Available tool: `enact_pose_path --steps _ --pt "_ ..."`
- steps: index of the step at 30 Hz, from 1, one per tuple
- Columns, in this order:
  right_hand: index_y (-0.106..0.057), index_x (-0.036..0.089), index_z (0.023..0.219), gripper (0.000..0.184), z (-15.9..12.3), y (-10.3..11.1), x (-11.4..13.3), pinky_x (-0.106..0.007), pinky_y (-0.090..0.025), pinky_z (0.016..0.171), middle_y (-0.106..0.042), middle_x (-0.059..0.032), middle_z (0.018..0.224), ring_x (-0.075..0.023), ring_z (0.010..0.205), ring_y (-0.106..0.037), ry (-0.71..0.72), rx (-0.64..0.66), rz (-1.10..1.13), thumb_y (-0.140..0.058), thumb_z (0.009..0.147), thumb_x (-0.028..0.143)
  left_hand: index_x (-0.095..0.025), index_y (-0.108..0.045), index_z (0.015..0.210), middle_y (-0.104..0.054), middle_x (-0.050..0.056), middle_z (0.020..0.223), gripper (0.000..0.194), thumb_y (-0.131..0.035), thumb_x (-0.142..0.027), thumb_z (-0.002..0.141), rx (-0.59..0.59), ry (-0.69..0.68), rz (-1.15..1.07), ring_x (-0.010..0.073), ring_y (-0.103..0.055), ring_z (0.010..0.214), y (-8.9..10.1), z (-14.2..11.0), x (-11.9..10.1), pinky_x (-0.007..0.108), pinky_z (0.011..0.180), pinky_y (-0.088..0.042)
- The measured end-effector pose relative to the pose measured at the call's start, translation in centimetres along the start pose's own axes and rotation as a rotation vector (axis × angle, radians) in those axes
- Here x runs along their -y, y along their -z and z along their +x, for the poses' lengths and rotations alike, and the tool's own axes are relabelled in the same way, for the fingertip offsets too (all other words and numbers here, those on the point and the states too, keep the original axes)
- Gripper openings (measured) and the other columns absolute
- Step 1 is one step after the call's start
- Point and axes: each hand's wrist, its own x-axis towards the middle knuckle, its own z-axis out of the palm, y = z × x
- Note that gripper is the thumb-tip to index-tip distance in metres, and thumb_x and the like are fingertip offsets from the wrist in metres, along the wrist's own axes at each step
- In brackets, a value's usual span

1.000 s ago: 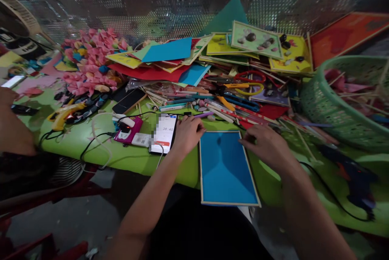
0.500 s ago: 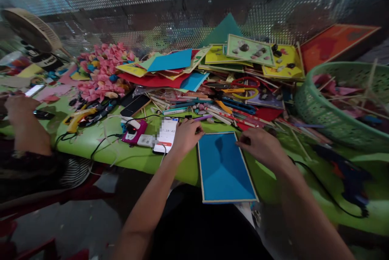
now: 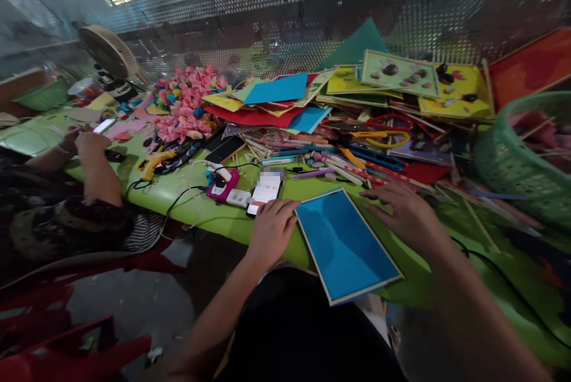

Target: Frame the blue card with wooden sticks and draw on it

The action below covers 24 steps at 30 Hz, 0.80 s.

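A blue board with a pale wooden frame (image 3: 345, 242) lies on the green table (image 3: 187, 206), its near end over the table's edge. My left hand (image 3: 270, 230) rests at the board's left edge, fingers curled against the frame. My right hand (image 3: 404, 209) lies flat on the table just right of the board's far corner, fingers stretched out, holding nothing. A phone with a lit screen (image 3: 265, 190) lies just beyond my left hand.
A heap of coloured paper, framed cards, pencils and scissors (image 3: 377, 132) fills the far table. A green basket (image 3: 520, 162) stands at right. Pink paper flowers (image 3: 187, 102), a yellow glue gun (image 3: 154, 162) and cables lie left. Another person's hand (image 3: 91, 144) holds something at far left.
The view has swung left. My left hand slid down from the board's top left corner to its left edge. The board now sits turned, its near end angled to the right.
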Motion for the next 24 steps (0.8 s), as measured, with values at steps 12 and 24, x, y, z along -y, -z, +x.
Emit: enact_pose_path --steps 12,24 --pt "-0.072 0.019 0.121 0.036 -3.6 1.1 2.7 -0.052 -0.057 0.093 -0.077 -0.0140 0.121 -0.0349 0.109 -0.073 -0.177 0.321 -0.118 -0.056 0.093 0.037 -0.023 -0.053 0.149 -0.059 0.006 0.152 0.044 -0.052 -0.032 0.105 -0.002 -0.142 0.152 0.0255 -0.049 0.144 -1.5 -1.7 1.0 0.047 0.115 -0.043" --pt "-0.073 0.018 0.118 0.034 -1.0 0.1 1.4 -0.053 -0.058 0.089 -0.076 -0.0165 0.113 -0.0356 0.104 -0.072 -0.138 0.073 -0.229 -0.048 0.097 0.025 -0.025 -0.058 0.142 -0.069 0.005 0.139 0.040 -0.058 -0.028 0.102 -0.048 -0.202 0.015 0.0238 -0.057 0.134 -1.8 -3.7 0.2 0.043 0.108 -0.045"
